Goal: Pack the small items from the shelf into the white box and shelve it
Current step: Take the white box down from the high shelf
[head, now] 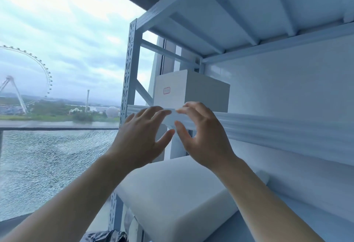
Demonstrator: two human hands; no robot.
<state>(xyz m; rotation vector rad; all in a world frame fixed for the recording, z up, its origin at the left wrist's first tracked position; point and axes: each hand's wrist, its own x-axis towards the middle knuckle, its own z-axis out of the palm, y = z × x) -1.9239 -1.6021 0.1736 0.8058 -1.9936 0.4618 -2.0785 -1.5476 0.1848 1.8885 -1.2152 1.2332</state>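
Note:
A closed white box [191,90] with a small red-outlined label stands on the middle shelf [268,125], near its left end. Just in front of that shelf's edge, a small flat white item [173,118] is held up between both hands. My right hand [205,136] pinches its right end, with fingers on top and the thumb below. My left hand [139,136] has its fingers over the left end and its thumb underneath. Most of the item is hidden by my fingers.
A large white foam block [172,194] lies on the lower shelf, below my hands. The shelf's perforated metal upright [128,73] stands to the left, with a big window beyond it. Another shelf [229,21] runs overhead. A dark bag [107,237] lies low by the upright.

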